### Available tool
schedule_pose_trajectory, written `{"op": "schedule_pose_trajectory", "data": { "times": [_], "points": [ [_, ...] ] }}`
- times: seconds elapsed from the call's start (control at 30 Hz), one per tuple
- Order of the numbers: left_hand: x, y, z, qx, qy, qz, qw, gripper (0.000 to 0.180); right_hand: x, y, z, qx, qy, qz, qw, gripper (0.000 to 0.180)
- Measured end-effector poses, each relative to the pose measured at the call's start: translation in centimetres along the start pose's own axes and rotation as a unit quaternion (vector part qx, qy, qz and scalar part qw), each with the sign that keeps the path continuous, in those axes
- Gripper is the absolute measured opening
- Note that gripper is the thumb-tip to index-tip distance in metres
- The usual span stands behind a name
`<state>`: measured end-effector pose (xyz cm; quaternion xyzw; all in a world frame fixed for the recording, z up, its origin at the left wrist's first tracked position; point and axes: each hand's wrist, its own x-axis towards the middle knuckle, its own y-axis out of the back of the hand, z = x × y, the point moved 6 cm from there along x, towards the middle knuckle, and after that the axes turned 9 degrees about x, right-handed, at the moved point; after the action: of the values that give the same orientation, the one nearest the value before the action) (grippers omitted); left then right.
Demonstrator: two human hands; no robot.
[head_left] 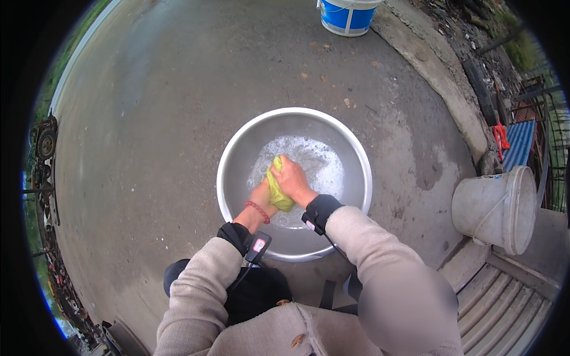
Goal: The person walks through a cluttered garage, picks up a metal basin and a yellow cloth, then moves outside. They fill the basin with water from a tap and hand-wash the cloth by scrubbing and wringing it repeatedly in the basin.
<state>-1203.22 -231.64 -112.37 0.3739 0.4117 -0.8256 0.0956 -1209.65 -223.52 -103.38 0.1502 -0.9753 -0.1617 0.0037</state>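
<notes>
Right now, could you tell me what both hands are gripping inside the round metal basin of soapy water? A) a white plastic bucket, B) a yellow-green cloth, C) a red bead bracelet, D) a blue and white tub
B: the left hand and right hand are both closed on a yellow-green cloth over the foamy water in the round metal basin.
</notes>
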Motion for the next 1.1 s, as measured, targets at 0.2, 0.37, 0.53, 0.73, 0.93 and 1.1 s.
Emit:
{"op": "schedule_pose_trajectory", "data": {
  "times": [0.2,0.37,0.53,0.73,0.93,1.1],
  "points": [
    [-1.6,1.5,6.3,0.39,-0.104,0.239,0.883,0.045,6.8,7.6,1.7,-0.133,0.316,-0.088,0.935,0.031],
    [-1.7,5.0,6.8,0.739,-0.093,0.198,0.637,0.04,6.0,7.3,7.0,-0.341,0.056,-0.331,0.878,0.043],
    [-0.3,5.2,2.1,0.634,0.033,0.148,0.758,0.058,1.5,3.1,5.9,-0.407,0.095,-0.235,0.878,0.063],
    [-3.1,4.1,2.5,0.429,0.115,0.256,0.858,0.061,2.1,3.4,8.2,-0.166,0.05,-0.208,0.963,0.053],
    [-3.2,1.4,0.4,0.143,0.195,0.157,0.958,0.076,-1.8,2.4,9.4,-0.207,-0.119,-0.021,0.971,0.04],
    [-1.9,1.6,1.6,-0.013,0.097,0.027,0.995,0.071,-2.0,-5.3,1.1,0.217,0.009,-0.112,0.97,0.019]
  ]
}}
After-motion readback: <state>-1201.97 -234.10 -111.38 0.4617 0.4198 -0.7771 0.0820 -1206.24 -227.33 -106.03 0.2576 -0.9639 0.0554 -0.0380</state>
